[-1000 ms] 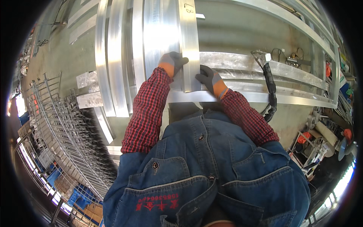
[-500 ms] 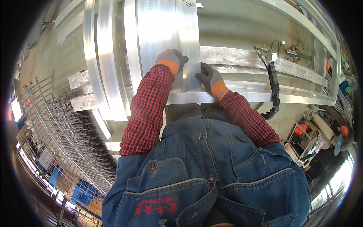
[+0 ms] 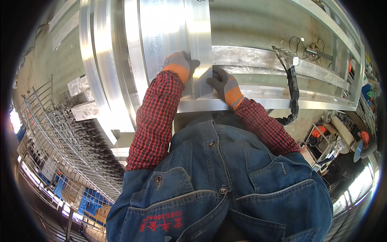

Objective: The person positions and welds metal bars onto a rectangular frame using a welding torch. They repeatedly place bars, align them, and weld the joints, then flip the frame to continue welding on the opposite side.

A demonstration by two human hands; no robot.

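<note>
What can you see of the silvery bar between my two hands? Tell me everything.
The silvery bar looks like metal: long, flat-faced and shiny, with part of a dark mark at the picture's top edge, where it runs out of view. It lies pointing away from the wearer, beside a wider shiny piece on its left, its near end by a crossing rail. The left gloved hand is at its left side, the right gloved hand at its right edge. Its underside is hidden.

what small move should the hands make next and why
Perhaps a light leftward press with the right hand, to steady the long metal bar: that hand is at the bar's right edge, while the left hand is near its left side, over the wide metal panel alongside.
</note>
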